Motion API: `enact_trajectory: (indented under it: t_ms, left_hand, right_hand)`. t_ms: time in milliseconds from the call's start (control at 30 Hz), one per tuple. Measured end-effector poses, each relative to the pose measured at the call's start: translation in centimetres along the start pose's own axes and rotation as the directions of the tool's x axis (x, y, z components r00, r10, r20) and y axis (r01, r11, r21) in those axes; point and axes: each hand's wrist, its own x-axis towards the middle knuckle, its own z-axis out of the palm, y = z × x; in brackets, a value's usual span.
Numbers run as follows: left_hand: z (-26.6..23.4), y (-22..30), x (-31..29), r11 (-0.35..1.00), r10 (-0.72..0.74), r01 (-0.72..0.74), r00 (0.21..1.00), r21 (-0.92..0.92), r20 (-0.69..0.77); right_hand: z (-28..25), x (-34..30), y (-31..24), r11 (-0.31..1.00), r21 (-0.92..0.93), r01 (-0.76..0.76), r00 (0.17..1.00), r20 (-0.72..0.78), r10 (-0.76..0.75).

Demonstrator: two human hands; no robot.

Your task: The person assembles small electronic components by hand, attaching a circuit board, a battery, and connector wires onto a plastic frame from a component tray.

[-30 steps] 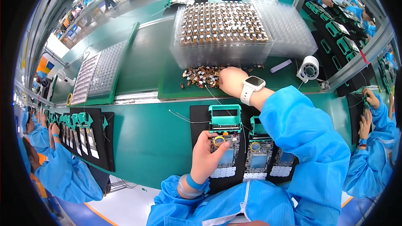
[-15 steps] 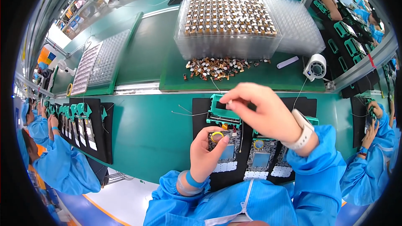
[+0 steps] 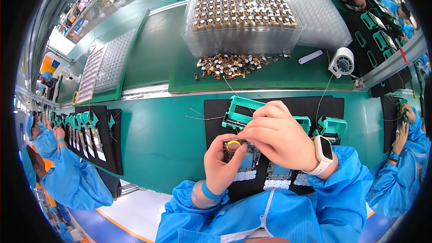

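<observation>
My left hand [image 3: 219, 161] grips a circuit board [image 3: 245, 162] along its left side, thumb on top beside a round yellow-rimmed part [image 3: 233, 146]. The board carries a blue rectangle and has a white strip at its near end. My right hand [image 3: 282, 132] is bent over the board's far right corner, fingers pinched together; whatever they hold is hidden beneath them. Just beyond both hands, a green plastic frame [image 3: 246, 102] lies tilted on the black mat [image 3: 215, 128]. Another circuit board [image 3: 278, 172] rests to the right, partly under my right wrist.
Stacked clear trays [image 3: 243, 40] of small copper-coloured parts stand on the far shelf, with a loose pile [image 3: 231, 66] in front. A white fan [image 3: 343, 64] and white flat bar [image 3: 310, 57] sit to the right. More green frames [image 3: 334, 128] lie right; co-workers sit on both sides.
My right hand has come down and nearer, from above the green frame to the board's far right corner. My left hand keeps its grip on the board.
</observation>
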Motion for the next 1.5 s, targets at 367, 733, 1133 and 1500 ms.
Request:
enact_trajectory:
  t_ms: [367, 733, 1133, 1500]
  left_hand:
    - [0.0, 0.0, -0.2, 1.0, 0.005, -0.005, 1.0, 0.002, -0.004]
    - [-0.1, -0.3, -0.2, 0.997, 0.071, -0.071, 0.997, -0.02, 0.005]
    - [0.5, -0.9, -0.4, 0.992, 0.123, -0.12, 0.989, 0.047, -0.084]
    - [0.1, -0.7, -0.1, 0.999, 0.036, -0.036, 0.999, 0.0, -0.033]
  right_hand:
    - [0.3, 0.2, 0.4, 0.996, 0.082, -0.028, 0.999, -0.017, 0.029]
    - [0.2, 0.0, 0.2, 0.975, 0.207, -0.08, 0.997, 0.022, 0.077]
    - [0.5, 0.5, -0.2, 0.937, 0.279, -0.211, 0.976, 0.115, 0.185]
    - [3.1, 8.5, 12.2, 0.877, -0.361, -0.319, 0.937, 0.02, 0.349]
